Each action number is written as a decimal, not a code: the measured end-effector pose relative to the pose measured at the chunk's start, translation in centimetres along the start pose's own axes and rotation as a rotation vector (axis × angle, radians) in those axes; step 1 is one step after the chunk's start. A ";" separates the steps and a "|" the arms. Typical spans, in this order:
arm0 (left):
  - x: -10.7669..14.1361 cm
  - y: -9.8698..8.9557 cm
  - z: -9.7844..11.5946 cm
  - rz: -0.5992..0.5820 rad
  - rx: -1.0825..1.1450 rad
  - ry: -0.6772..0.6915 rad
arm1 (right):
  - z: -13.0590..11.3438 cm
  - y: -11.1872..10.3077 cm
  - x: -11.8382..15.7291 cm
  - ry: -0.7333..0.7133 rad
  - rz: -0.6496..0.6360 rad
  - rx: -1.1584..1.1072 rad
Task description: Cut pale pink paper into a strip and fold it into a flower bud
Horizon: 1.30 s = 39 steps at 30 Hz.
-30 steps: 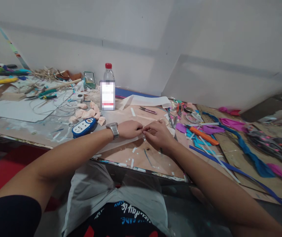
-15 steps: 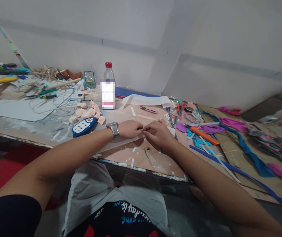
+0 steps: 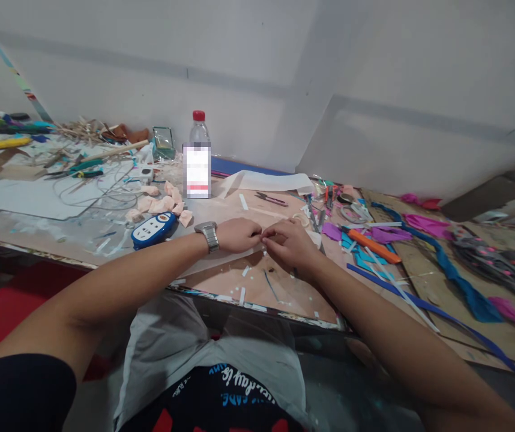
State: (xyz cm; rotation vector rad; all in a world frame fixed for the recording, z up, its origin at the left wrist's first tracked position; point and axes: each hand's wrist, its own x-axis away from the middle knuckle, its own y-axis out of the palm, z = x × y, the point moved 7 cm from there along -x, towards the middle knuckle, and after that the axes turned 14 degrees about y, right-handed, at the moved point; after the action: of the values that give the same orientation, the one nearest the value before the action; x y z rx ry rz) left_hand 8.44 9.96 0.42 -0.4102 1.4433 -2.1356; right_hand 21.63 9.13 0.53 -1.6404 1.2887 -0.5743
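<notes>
The left hand (image 3: 238,235) and right hand (image 3: 292,245) meet over the table (image 3: 257,285), their fingertips just about touching; the left fingers are curled in and closed, and the right thumb and forefinger are pinched together; whether something small is caught between them cannot be told. A thin pale sheet (image 3: 221,261) lies flat on the table beneath the left hand and wrist, running out toward the near edge; a metal watch (image 3: 210,236) circles the left wrist.

Small white scraps (image 3: 242,296) are strewn on the near side of the hands; beyond the hands lie a pair of snips (image 3: 272,199) and a long white strip (image 3: 273,181), the strip bent at one end; a phone (image 3: 197,171) stands upright in front of a bottle (image 3: 199,129) with a red cap, its screen blurred out.

Left of the watch sits a blue and white power socket (image 3: 153,230), just beside some peach-coloured lumps (image 3: 161,206); farther left, pliers (image 3: 89,168) and a yellow tool (image 3: 6,144) rest on a white board (image 3: 50,201), with a heap of thin sticks (image 3: 81,131) behind.

On the right, an orange cutter (image 3: 374,247) lies over blue pieces (image 3: 362,259); past it are a narrow blue strip (image 3: 437,312) and a crumpled teal band (image 3: 449,276), the band lying on brown cardboard (image 3: 424,264).
</notes>
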 end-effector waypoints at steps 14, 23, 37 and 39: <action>-0.2 0.2 -0.3 0.010 -0.017 0.015 | -0.1 0.1 0.0 -0.002 -0.017 0.002; -0.1 0.3 -0.3 0.000 -0.040 0.005 | 0.1 0.2 -0.1 -0.008 -0.027 -0.024; -0.1 0.2 0.0 -0.004 -0.056 0.012 | -0.1 0.1 -0.1 -0.010 -0.036 -0.032; -0.1 0.3 -0.1 -0.001 -0.055 0.013 | -0.1 0.2 -0.1 -0.009 -0.036 -0.031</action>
State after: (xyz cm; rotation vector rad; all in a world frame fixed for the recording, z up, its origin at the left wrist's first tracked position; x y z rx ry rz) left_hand 8.57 10.00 0.16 -0.4181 1.5122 -2.1074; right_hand 21.45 9.20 0.46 -1.6931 1.2694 -0.5703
